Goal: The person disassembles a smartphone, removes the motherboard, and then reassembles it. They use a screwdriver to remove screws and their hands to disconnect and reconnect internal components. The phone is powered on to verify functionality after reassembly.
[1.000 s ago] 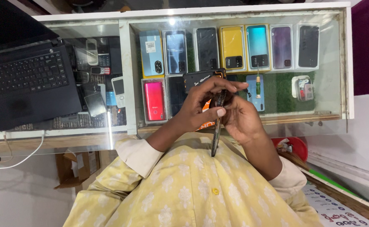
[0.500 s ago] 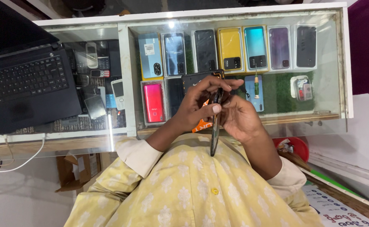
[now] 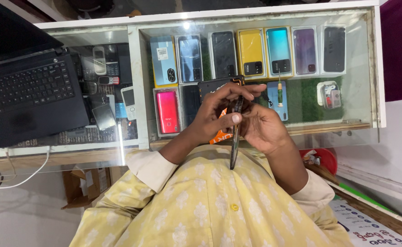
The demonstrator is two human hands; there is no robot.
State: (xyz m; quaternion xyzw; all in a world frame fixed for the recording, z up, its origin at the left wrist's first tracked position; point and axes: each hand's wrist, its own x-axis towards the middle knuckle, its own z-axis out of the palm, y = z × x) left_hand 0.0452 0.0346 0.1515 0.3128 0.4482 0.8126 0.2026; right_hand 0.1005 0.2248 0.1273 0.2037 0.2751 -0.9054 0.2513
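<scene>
Two hands meet at the middle of the frame, over a glass-topped worktop (image 3: 366,130). At the far left of the frame a black laptop (image 3: 24,98) lies open on the glass, a white cable (image 3: 22,176) running down from its lower edge. Just right of it, under the glass, sit several old keypad phones (image 3: 101,64). Further right, inside the case, phone boxes (image 3: 251,52) stand in a row along the upper middle, with a red phone (image 3: 168,112) below them.

The left hand (image 3: 214,116) has its fingers curled shut around a thin dark phone (image 3: 234,137), thumb pressed against its edge; the phone is held edge-on, running from the hands down toward the yellow patterned shirt (image 3: 201,206). The right hand (image 3: 265,128) cups it from the other side, fingers bent closed against it. A green-handled screwdriver (image 3: 279,89) lies on the glass just above the right hand.
</scene>
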